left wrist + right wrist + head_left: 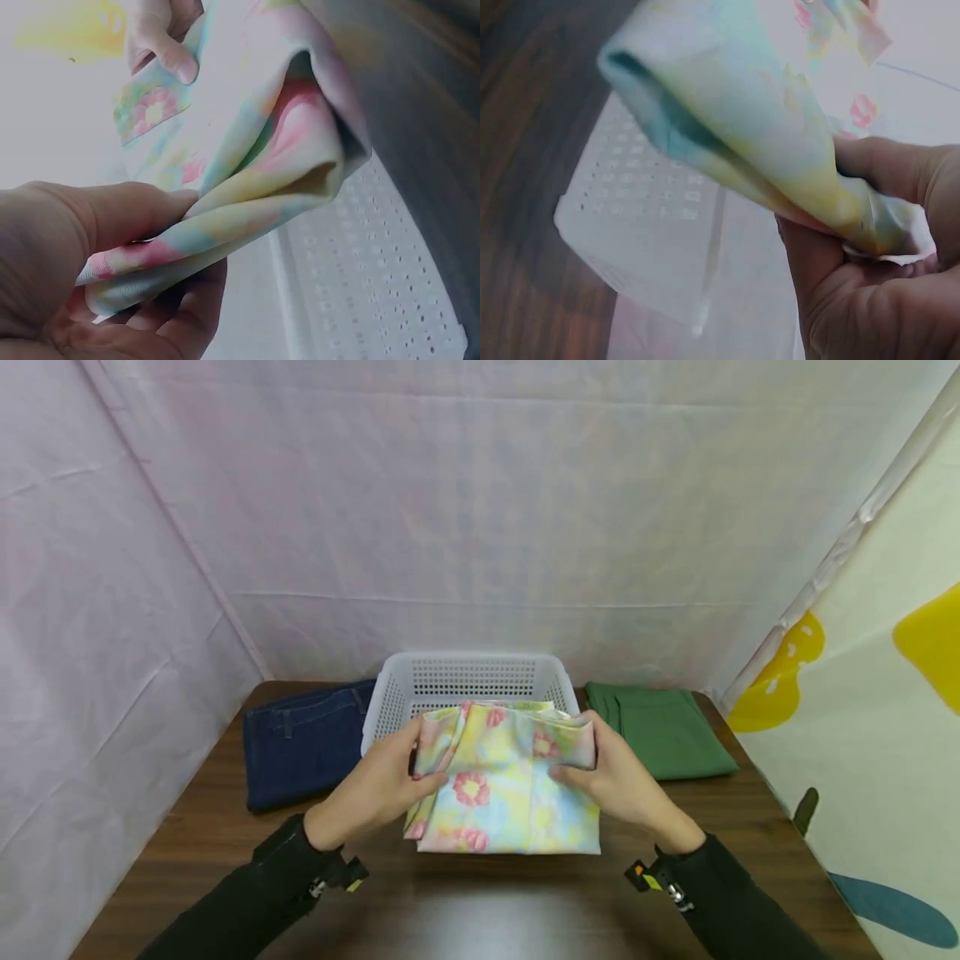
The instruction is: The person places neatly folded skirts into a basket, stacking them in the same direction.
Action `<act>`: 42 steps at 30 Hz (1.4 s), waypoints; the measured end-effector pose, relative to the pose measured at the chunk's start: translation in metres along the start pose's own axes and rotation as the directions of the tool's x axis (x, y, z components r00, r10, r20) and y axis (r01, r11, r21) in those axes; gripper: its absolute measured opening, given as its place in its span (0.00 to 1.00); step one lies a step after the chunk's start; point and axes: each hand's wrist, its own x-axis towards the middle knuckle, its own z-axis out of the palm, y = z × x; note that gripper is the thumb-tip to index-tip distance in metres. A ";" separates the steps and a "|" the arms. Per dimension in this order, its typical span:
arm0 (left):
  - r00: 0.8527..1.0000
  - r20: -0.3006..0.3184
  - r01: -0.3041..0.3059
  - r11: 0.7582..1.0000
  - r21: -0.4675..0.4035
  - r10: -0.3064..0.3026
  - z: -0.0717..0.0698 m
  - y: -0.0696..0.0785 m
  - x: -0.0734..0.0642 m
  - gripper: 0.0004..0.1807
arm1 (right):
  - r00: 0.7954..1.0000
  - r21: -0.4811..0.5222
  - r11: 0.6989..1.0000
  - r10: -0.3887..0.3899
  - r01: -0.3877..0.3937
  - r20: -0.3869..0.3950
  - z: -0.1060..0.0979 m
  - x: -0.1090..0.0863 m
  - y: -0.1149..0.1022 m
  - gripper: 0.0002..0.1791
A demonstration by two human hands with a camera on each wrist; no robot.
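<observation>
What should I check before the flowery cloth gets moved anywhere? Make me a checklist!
1. Left hand has a grip on the floral cloth: ok, thumb in front, fingers behind.
2. Right hand has a grip too: ok, it pinches the opposite side.
3. Cloth's layers line up: not ok, they stick out unevenly at the bottom left corner in the head view.
4. White plastic basket stands upright, open side up: ok.
5. Nothing inside the basket: cannot tell, the cloth hides part of it.
6. Dark blue jeans and folded green cloth lie out of the basket's opening: ok, one on each side.
</observation>
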 end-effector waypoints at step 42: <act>0.999 0.001 0.045 0.996 0.073 -0.045 -0.029 -0.057 0.114 0.30 | 0.929 0.278 0.888 0.330 -0.366 0.171 -0.028 0.139 0.012 0.22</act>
